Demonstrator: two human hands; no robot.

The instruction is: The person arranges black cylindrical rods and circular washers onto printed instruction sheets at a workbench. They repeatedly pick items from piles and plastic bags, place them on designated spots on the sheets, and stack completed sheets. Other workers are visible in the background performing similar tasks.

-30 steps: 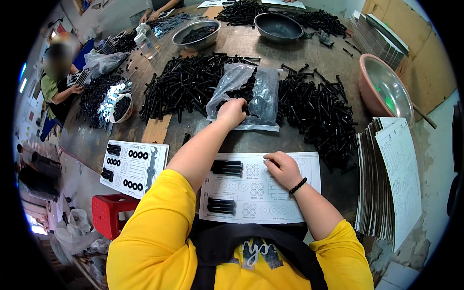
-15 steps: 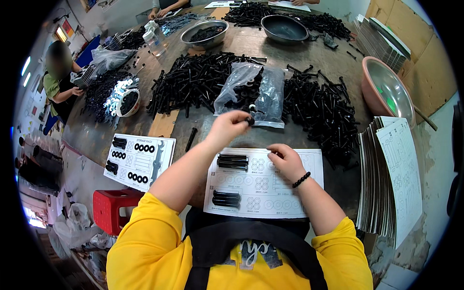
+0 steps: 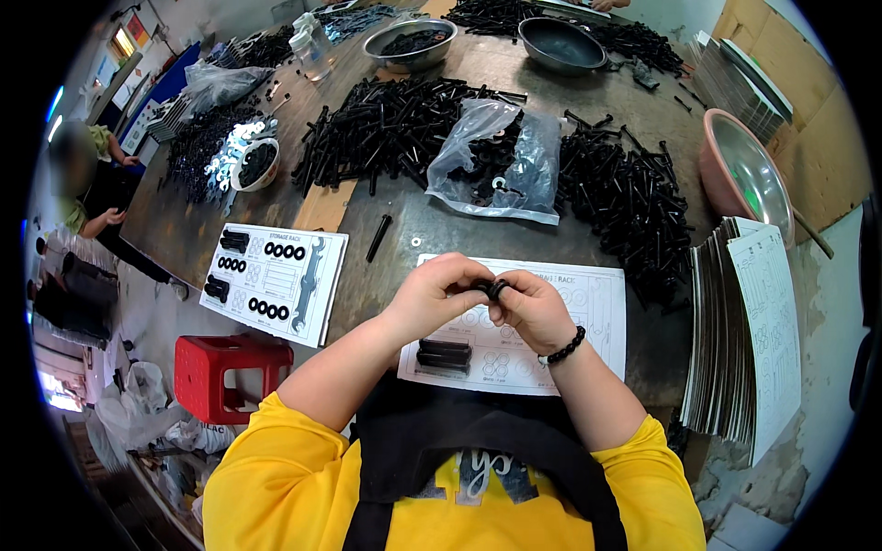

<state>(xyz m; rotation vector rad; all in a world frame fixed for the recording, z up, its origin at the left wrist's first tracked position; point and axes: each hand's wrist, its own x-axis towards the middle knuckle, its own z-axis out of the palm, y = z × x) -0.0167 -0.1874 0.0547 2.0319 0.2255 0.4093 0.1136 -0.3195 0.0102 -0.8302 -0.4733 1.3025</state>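
My left hand [image 3: 446, 296] and my right hand [image 3: 531, 308] meet over the near printed card. Between their fingertips are small black washers [image 3: 496, 289], pinched from both sides; how many I cannot tell. Beneath lies the white printed card [image 3: 560, 367] with outline drawings. A bundle of black bolts [image 3: 445, 354] rests on its lower left, while my left hand covers the upper left part. Past the hands lies an open clear plastic bag [image 3: 537, 174] with small black parts and a white ring in it. A single black bolt [image 3: 378, 239] lies left of the card.
Large heaps of black bolts [image 3: 377, 129] spread across the table. A filled card [image 3: 276, 275] with a wrench lies left, above a red stool [image 3: 230, 376]. Stacked cards [image 3: 726, 340] and a pinkish basin [image 3: 744, 165] stand right. A co-worker [image 3: 92, 174] stands far left.
My left hand has come back from the plastic bag toward me with black washers. My right hand has moved left to meet it. The view has shifted slightly.
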